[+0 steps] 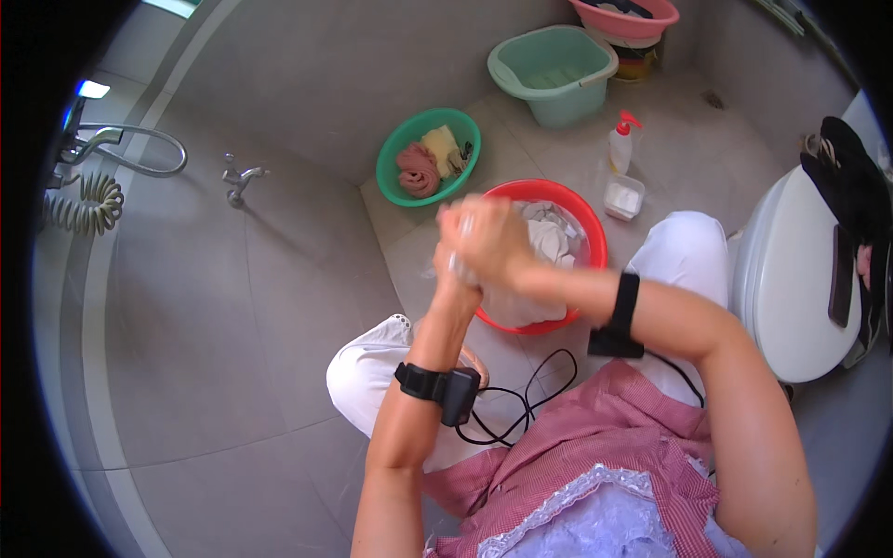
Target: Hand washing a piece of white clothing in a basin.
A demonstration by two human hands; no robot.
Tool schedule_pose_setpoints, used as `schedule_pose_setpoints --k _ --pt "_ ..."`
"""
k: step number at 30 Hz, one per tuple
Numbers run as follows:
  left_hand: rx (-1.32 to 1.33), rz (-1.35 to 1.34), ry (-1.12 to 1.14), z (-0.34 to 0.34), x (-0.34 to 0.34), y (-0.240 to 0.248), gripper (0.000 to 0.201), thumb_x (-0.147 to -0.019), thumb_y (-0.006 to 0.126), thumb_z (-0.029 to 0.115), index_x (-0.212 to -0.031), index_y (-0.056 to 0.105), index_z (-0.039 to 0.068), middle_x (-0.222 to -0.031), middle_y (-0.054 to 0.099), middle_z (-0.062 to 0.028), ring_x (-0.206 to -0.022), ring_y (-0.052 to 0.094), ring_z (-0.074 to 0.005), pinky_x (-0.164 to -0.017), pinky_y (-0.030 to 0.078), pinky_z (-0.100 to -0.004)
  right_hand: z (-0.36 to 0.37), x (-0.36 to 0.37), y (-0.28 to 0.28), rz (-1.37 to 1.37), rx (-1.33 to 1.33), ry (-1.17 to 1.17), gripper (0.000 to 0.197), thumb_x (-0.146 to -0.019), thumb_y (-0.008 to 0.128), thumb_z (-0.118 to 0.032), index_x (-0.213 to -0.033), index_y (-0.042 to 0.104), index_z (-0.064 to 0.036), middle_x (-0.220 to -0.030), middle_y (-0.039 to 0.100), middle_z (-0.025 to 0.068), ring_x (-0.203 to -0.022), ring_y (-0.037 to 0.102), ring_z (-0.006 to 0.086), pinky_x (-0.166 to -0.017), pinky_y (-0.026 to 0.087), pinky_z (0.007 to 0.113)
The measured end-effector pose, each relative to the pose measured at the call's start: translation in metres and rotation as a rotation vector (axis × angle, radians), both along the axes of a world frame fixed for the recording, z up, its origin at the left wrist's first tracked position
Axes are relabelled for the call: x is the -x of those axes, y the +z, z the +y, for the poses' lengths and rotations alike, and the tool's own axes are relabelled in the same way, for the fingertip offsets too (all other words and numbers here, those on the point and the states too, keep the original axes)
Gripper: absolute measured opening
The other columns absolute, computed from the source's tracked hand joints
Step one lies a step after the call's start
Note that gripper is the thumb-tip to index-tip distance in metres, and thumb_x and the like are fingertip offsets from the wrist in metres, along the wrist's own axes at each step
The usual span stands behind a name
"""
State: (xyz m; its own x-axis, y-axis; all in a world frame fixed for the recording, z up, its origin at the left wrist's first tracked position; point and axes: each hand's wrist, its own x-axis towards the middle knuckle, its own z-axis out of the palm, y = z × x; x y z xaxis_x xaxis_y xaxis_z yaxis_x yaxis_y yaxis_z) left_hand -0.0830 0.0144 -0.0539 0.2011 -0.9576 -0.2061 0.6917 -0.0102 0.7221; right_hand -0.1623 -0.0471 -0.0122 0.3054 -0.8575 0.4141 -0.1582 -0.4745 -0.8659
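Observation:
My two hands are pressed together over the left rim of a red basin [595, 232]. My right hand [498, 244] is closed over my left hand [458, 265], its fingers smeared by motion. Something white, foam or wet cloth, shows between them; which it is I cannot tell. Inside the basin lies crumpled white cloth [551, 237] in cloudy water. A black strap with a small box sits on each of my forearms.
Beyond my hands stands a green basin [385, 177] with pink cloth [419, 170] and yellow cloth [440, 144]. A pale green tub [558, 107], a pump bottle [620, 149] and a small tub of white stuff [623, 198] stand behind. At right is a toilet [791, 279]; a tap [240, 181] juts from the left wall.

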Motion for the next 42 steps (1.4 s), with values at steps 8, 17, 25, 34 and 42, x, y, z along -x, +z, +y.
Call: schedule_pose_setpoints --k 8,17,25,34,42 --pt "-0.183 0.032 -0.098 0.000 -0.077 -0.024 0.034 -0.098 0.047 0.045 -0.105 0.060 0.014 -0.097 0.066 -0.0025 -0.086 0.064 -0.0164 -0.075 0.052 -0.0340 0.032 0.001 0.008 -0.083 -0.029 0.057 0.031 -0.086 0.060 -0.031 -0.067 0.066 -0.0058 -0.069 0.062 0.0191 -0.062 0.060 0.0390 -0.056 0.046 0.045" --pt "-0.339 0.171 0.182 -0.019 0.009 0.024 0.034 -0.098 0.046 0.047 -0.093 0.056 0.015 -0.089 0.062 -0.0005 -0.079 0.060 -0.0162 -0.069 0.051 -0.0316 -0.016 -0.002 0.011 0.061 -0.174 -0.093 0.029 -0.085 0.058 -0.029 -0.068 0.068 -0.0073 -0.067 0.063 0.0189 -0.064 0.063 0.0390 -0.057 0.050 0.046" --pt "0.097 0.271 -0.226 -0.021 -0.020 0.005 0.032 -0.099 0.049 0.042 -0.083 0.057 0.016 -0.072 0.058 -0.0001 -0.065 0.057 -0.0137 -0.058 0.047 -0.0313 0.009 0.008 0.005 -0.038 -0.100 0.036 0.025 -0.082 0.063 -0.027 -0.070 0.068 -0.0050 -0.073 0.066 0.0162 -0.066 0.065 0.0369 -0.058 0.049 0.043" --pt "0.025 0.276 -0.088 -0.005 -0.034 -0.001 0.037 -0.099 0.044 0.048 -0.075 0.050 0.019 -0.073 0.057 -0.0004 -0.067 0.055 -0.0144 -0.059 0.045 -0.0315 0.050 0.019 0.017 0.007 0.096 0.281 0.022 -0.078 0.066 -0.026 -0.067 0.065 -0.0075 -0.075 0.064 0.0139 -0.065 0.062 0.0362 -0.057 0.049 0.044" --pt "-0.225 -0.249 0.113 -0.013 -0.005 -0.008 0.037 -0.097 0.048 0.043 -0.120 0.055 0.016 -0.104 0.062 -0.0002 -0.089 0.060 -0.0177 -0.080 0.050 -0.0342 -0.023 -0.006 -0.008 0.054 0.036 0.059 0.018 -0.076 0.065 -0.026 -0.067 0.068 -0.0115 -0.076 0.066 0.0100 -0.066 0.064 0.0337 -0.063 0.052 0.042"
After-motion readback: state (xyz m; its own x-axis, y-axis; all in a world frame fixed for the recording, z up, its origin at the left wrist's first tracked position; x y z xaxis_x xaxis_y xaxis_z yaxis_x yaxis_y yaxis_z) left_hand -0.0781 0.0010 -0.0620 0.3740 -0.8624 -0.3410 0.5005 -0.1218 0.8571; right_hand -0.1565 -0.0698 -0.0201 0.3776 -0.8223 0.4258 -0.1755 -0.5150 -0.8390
